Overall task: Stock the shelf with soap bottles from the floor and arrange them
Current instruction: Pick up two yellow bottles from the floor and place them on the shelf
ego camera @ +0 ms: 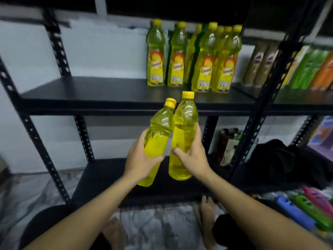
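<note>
**Stocking partly done: 2 bottles in hand, not yet shelved**

- Left hand point(142, 159): fingers and thumb wrapped round the lower middle of 1 yellow soap bottle, the left bottle point(157, 138). It tilts, cap leaning toward the other bottle.
- Right hand point(192, 156): wrapped round the middle of a 2nd yellow soap bottle, the right bottle point(183, 130), near upright. The 2 bottles touch or nearly touch at the shoulders; caps on both.
- Both bottles are in the air, in front of the shelf point(90, 94), caps level with its front edge. Neither rests on it.
- Above and beyond the hands, slightly to the right: a group of stocked bottles point(194, 58) stands upright on the shelf, labels facing out. About 7 caps show; the back ones overlap, so the count is unsure.
- Shelf board to the left of that group, beyond the left hand, shows no bottles, so there is room for the 2 in hand.
- Lower shelf point(100, 177), just behind the hands: no soap bottles seen on it.
- Floor point(36, 195), below the hands: no more yellow bottles in view. Coloured items point(306, 208) lie far right of the right hand; cannot tell what they are.

Judgement: well under way. Left to do: set these 2 down, line up the group. Whether more stock waits out of view cannot be told.
</note>
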